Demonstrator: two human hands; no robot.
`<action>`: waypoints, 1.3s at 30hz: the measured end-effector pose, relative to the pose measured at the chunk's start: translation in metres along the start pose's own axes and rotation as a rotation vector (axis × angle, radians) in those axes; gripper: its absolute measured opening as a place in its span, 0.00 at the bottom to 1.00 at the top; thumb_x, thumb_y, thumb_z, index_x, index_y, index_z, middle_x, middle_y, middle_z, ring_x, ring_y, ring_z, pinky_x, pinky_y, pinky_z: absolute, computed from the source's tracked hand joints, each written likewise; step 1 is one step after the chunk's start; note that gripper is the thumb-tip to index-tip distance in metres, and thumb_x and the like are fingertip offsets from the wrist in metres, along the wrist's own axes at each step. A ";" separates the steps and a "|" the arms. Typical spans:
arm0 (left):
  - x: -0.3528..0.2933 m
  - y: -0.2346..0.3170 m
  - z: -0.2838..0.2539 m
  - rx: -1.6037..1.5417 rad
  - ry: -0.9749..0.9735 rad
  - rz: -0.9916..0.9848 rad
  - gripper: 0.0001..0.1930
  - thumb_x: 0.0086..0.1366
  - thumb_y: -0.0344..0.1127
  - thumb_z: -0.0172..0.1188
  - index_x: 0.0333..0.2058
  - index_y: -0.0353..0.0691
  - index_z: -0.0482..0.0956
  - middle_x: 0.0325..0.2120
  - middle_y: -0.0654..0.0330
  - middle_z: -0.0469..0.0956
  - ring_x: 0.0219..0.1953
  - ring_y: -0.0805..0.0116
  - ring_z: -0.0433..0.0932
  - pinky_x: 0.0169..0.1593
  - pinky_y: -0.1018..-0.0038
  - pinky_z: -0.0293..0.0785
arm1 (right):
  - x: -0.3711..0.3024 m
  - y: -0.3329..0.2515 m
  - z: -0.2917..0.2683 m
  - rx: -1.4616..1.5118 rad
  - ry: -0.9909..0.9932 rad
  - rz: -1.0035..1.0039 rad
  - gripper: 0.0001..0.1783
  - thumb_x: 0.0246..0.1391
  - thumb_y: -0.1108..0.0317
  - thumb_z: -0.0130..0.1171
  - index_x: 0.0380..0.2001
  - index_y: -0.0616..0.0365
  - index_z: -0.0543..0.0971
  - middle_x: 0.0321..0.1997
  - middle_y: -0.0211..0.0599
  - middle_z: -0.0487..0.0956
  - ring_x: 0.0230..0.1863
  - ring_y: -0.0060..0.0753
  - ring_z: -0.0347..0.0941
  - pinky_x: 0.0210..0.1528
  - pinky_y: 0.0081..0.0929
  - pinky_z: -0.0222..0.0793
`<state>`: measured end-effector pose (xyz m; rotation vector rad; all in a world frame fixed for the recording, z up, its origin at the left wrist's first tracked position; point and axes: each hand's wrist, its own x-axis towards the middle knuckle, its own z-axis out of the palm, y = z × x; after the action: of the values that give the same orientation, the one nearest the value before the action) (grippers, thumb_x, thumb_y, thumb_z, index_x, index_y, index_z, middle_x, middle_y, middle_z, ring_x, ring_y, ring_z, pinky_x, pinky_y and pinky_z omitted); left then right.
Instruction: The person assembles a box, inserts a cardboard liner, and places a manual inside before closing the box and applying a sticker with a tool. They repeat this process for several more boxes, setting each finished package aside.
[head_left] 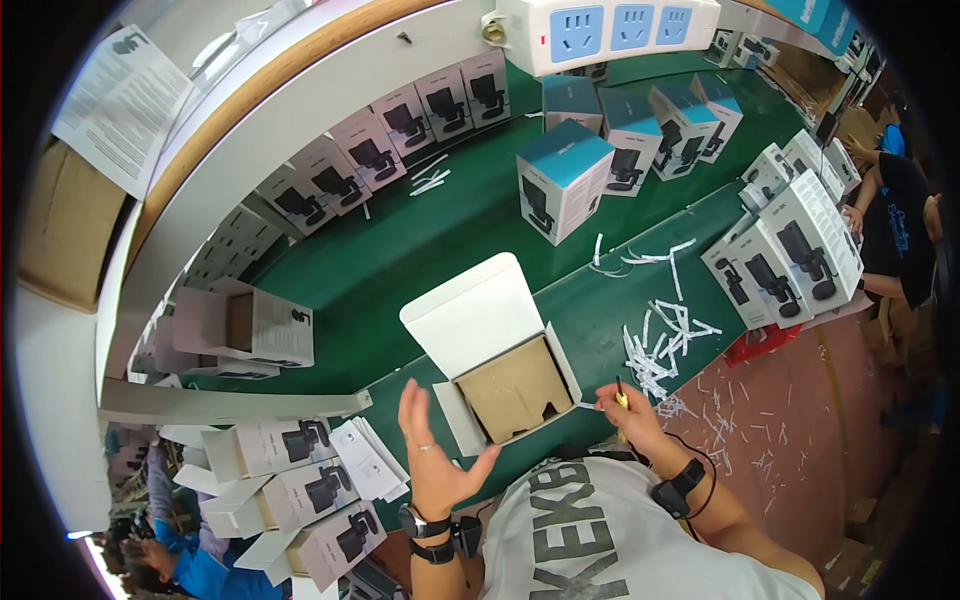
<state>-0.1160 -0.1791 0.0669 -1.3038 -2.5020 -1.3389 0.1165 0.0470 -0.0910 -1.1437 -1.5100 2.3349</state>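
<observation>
In front of me stands an open white box (pixel 470 312), its lid flap folded back and side flaps out. A brown cardboard insert (pixel 515 388) fills it, with a dark notch at its near edge. My left hand (pixel 440 472) is raised just left of the box, fingers and thumb spread, nothing in it. Close to the box's right corner, my right hand (pixel 632 418) is closed around a thin yellow-handled tool (pixel 622 400) with a dark tip; its exact kind is unclear. A small white strip (pixel 588 405) lies between those fingertips and the box.
Paper strips (pixel 660 350) are heaped right of the box. Teal-topped boxes (pixel 565 180) stand beyond, and more printed boxes (pixel 785 255) at the right edge. Lower left are open boxes (pixel 310 490) and leaflets (pixel 368 458). A power strip (pixel 610 35) hangs above. Other people work at both sides.
</observation>
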 end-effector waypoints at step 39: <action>-0.009 0.029 0.086 0.497 -0.335 0.098 0.43 0.59 0.47 0.69 0.67 0.28 0.65 0.72 0.43 0.59 0.74 0.32 0.52 0.73 0.41 0.50 | 0.050 -0.180 0.057 -1.087 -0.283 -0.953 0.09 0.52 0.64 0.69 0.36 0.51 0.83 0.31 0.30 0.82 0.33 0.39 0.79 0.36 0.37 0.67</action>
<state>-0.0611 -0.1177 0.0287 -1.5887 -2.6737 -0.4521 -0.0059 0.1176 0.0439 0.0098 -2.6932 1.0005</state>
